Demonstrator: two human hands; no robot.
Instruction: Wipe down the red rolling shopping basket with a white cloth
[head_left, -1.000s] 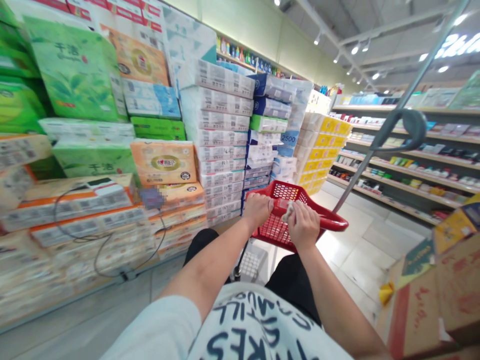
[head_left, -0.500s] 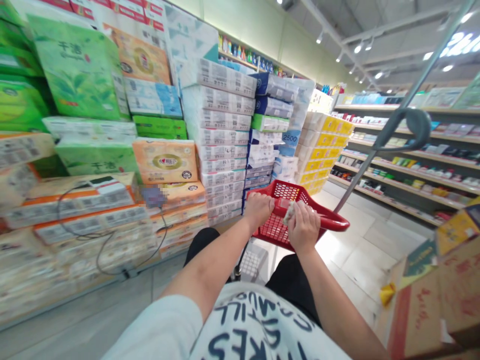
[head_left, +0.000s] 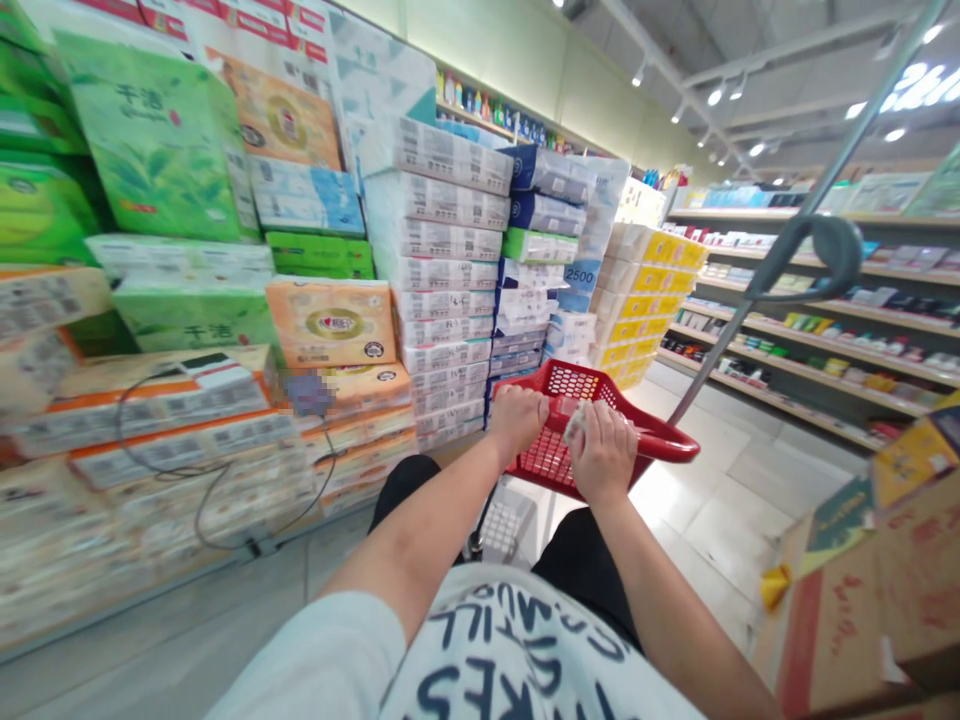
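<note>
A red shopping cart with a perforated basket is right in front of me. My left hand is closed round the left part of its red handle. Further right, my right hand is closed on a pale crumpled cloth, pressing it against the handle. Most of the cloth is hidden under the fingers, so its full shape does not show. The handle's right end sticks out past my right hand. A grey pole rises from the cart's right side and carries a grey hook-like loop.
Stacked tissue packs line the left side, with a dark cable hanging over the lower ones. Cardboard boxes stand close on the right. Stocked shelves run along the back right, beyond a tiled floor.
My right hand has slid slightly left along the handle with the cloth. My left hand keeps its grip, and the cart stays where it was.
</note>
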